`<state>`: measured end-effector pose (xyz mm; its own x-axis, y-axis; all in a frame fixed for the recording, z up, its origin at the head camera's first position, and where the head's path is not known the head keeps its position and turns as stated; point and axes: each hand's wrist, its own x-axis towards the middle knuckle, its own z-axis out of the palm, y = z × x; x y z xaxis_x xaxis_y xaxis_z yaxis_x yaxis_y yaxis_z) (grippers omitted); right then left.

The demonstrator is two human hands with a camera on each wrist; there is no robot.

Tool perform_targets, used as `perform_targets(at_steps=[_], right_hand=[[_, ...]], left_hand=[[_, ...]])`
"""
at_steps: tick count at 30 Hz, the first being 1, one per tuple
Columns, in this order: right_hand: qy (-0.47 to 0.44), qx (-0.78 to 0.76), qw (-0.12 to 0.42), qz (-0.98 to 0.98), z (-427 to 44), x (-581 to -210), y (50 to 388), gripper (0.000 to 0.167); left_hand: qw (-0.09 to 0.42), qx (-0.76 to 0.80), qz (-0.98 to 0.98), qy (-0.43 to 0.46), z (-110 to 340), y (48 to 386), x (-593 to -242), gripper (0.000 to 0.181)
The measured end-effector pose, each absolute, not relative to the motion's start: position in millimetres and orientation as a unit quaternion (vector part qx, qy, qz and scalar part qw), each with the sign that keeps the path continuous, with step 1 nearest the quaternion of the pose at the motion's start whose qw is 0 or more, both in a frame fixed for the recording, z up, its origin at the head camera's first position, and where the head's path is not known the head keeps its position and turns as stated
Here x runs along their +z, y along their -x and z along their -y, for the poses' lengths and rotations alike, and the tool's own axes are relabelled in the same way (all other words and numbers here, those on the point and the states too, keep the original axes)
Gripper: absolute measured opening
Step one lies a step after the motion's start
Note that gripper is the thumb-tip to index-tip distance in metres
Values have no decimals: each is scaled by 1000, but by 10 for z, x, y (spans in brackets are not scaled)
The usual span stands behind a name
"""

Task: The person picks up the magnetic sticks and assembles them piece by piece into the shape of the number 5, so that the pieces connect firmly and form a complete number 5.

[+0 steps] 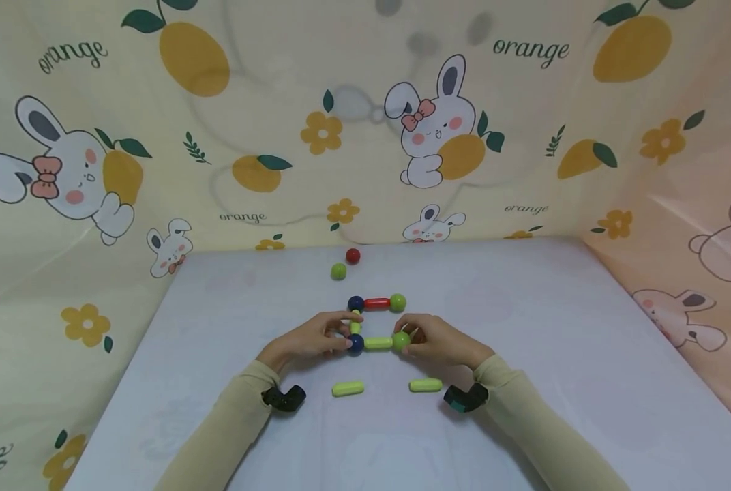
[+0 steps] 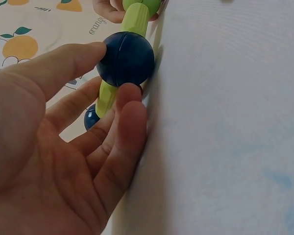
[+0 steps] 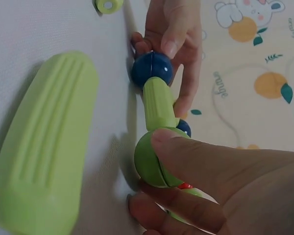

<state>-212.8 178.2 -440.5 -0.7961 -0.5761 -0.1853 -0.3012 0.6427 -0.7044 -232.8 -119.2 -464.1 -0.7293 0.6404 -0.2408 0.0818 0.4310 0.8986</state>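
Observation:
A three-sided shape of toy balls and short rods lies on the table. At its near left corner my left hand (image 1: 307, 339) pinches a dark blue ball (image 2: 126, 58), thumb on one side and fingers on the other. My right hand (image 1: 444, 341) grips a green ball (image 3: 157, 159) between thumb and fingers. A light green rod (image 1: 378, 343) joins these two balls. Another light green rod (image 2: 107, 98), partly behind my left fingers, runs to the far dark blue ball (image 1: 356, 303). From there a red rod (image 1: 376, 303) leads to a second green ball (image 1: 398, 303).
Two loose light green rods lie nearer me, the left rod (image 1: 348, 389) and the right rod (image 1: 425, 385). Farther back sit a loose green ball (image 1: 338, 271) and a red ball (image 1: 353, 256). A printed cloth (image 1: 365, 170) hangs behind the white table (image 1: 525, 286).

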Motion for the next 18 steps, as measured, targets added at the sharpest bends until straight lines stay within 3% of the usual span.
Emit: perform_targets(at_steps=[18], right_hand=[[239, -347, 200, -884, -1803, -4432, 2137, 29]], left_hand=[[289, 481, -798, -218, 1177, 2313, -4640, 56]])
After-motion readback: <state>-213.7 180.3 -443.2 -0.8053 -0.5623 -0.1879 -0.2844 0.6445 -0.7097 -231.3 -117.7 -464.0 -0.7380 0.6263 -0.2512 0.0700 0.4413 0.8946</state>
